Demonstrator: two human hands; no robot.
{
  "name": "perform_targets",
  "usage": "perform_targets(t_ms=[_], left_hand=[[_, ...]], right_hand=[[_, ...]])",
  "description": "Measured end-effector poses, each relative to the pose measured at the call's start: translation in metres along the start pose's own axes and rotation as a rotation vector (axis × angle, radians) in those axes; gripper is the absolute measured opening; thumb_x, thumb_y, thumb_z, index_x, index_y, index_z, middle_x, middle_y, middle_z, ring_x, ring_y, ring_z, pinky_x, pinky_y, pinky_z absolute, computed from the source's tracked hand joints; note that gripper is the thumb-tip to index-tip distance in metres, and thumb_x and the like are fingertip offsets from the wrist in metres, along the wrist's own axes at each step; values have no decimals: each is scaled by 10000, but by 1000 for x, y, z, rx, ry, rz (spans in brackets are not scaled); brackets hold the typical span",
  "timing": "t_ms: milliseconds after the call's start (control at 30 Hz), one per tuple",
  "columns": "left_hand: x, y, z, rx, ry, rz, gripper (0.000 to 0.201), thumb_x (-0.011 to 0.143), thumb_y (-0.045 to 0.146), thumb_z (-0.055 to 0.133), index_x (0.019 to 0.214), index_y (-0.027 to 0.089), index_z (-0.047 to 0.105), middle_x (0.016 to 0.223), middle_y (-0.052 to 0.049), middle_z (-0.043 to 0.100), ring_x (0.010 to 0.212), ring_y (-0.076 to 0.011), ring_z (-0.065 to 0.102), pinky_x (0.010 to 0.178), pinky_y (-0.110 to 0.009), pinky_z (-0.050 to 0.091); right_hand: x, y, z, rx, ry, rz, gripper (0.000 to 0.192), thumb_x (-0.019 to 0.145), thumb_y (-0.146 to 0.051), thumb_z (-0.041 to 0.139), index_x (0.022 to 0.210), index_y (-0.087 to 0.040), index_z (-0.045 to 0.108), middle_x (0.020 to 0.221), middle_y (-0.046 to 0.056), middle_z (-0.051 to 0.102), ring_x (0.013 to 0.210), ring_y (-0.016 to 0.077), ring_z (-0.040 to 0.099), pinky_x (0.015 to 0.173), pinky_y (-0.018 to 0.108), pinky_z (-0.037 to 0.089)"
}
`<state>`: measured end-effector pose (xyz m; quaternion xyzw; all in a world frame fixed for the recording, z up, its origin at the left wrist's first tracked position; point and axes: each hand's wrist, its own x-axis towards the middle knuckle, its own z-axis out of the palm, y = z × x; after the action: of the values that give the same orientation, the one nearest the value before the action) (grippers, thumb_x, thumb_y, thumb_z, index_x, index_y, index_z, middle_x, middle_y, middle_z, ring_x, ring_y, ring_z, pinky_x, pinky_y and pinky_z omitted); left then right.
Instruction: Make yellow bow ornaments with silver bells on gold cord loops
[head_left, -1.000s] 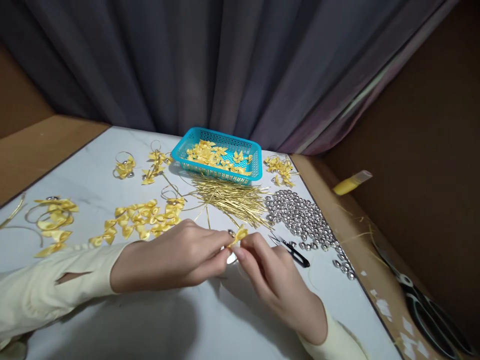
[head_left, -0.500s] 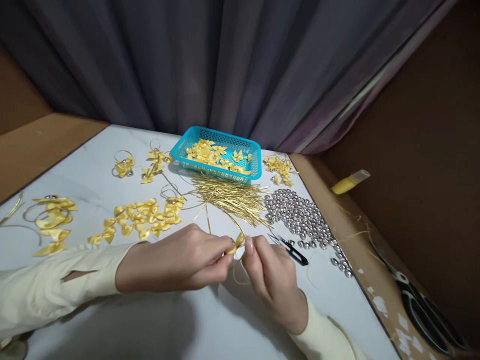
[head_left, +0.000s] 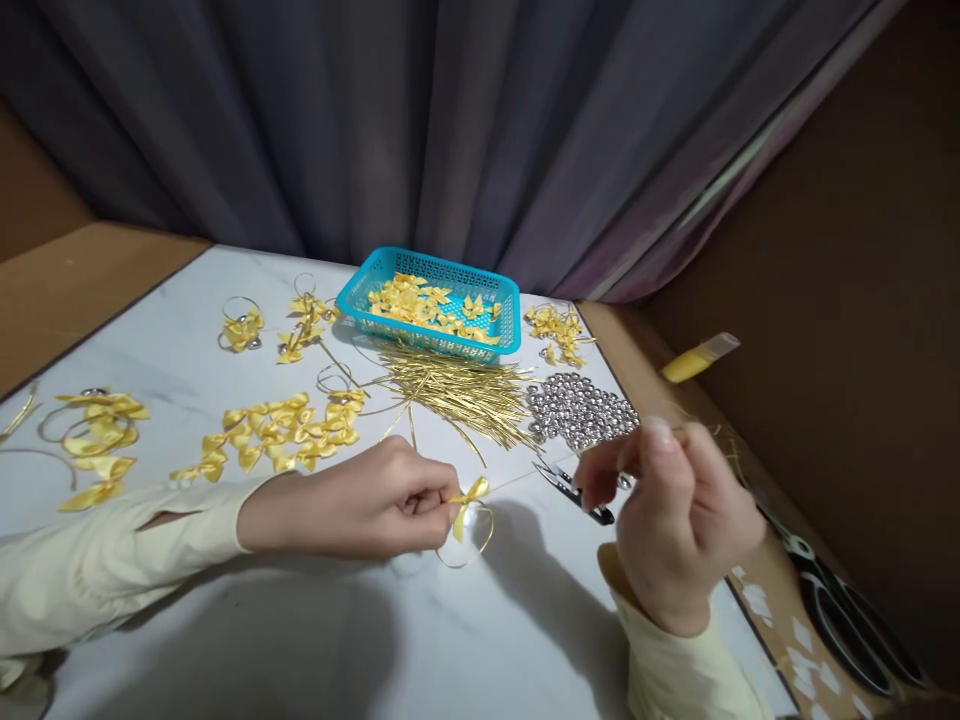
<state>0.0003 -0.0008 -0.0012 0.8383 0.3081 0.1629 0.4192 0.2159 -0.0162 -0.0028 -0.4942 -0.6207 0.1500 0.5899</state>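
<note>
We cannot see the fingertips of our left hand [head_left: 352, 505]; they curl under, hiding where they pinch the small yellow ribbon bow [head_left: 470, 494]. Our raised right hand [head_left: 679, 525] covers part of the heap of small silver beads [head_left: 577, 412] and one end of the black thread snips [head_left: 574, 490]. The large black-handled scissors [head_left: 847, 625] are blurred and partly cut off near the picture's right edge.

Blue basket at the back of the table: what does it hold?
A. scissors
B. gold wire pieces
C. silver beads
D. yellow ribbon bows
D. The blue basket is filled with small yellow ribbon bows; the silver beads lie loose on the table to its right, and the gold wire pieces lie in a heap in front of it.
</note>
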Motion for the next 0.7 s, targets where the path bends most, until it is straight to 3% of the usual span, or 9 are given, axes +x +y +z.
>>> perform_targets(t_ms=[133, 267, 433, 700], left_hand=[[1, -2, -2, -67, -45, -16, 217, 696, 71, 449, 542, 174, 337, 484, 95, 236, 446, -49, 216, 434, -162, 209], [1, -7, -2, -114, -92, -32, 144, 678, 64, 456, 569, 157, 451, 476, 98, 272, 442, -48, 244, 429, -152, 223], [1, -14, 0, -139, -137, -30, 129, 682, 68, 454, 587, 150, 485, 476, 96, 306, 437, -45, 248, 412, -147, 224], [2, -18, 0, -104, -261, 11, 166, 689, 55, 458, 564, 161, 433, 482, 96, 285, 454, -54, 228, 414, -157, 219]], right_hand=[[16, 2, -6, 199, 220, 31, 330, 863, -171, 515, 544, -210, 439, 433, -72, 400, 306, 98, 473, 278, 253, 289], [31, 3, -15, 205, 353, 60, 269, 770, -83, 494, 525, -195, 486, 419, -69, 395, 300, 116, 495, 232, 254, 287], [46, 8, -29, 187, 571, -24, 258, 683, -60, 452, 467, -202, 454, 418, -75, 363, 271, 89, 467, 215, 211, 270], [62, 32, -65, 174, 660, -39, 305, 691, -36, 325, 480, -232, 424, 413, -73, 370, 288, 86, 430, 258, 213, 229]])
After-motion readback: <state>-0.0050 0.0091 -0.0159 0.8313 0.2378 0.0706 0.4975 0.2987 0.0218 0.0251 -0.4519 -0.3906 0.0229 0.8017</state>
